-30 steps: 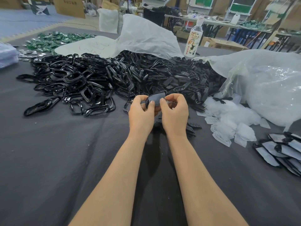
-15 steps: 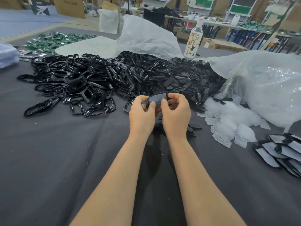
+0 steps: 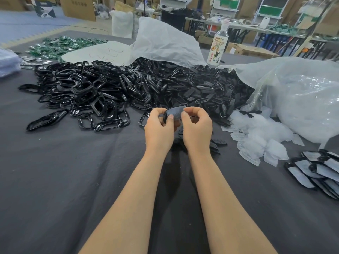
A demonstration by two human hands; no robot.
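Observation:
Both hands hold one small black plastic shell above the dark cloth, just in front of the big heap of black parts. My left hand grips its left end, thumb on the near face. My right hand pinches its right end with thumb and curled fingers. The shell's grey film-covered face tilts toward me; its underside is hidden.
Loose clear film pieces lie right of my hands, a row of finished film-covered parts at the far right. A large clear bag, a white bag, a bottle and green boards stand behind.
The hands stay in place with the shell between them. My right fingers have shifted slightly along its right end, and the shell has tilted a little.

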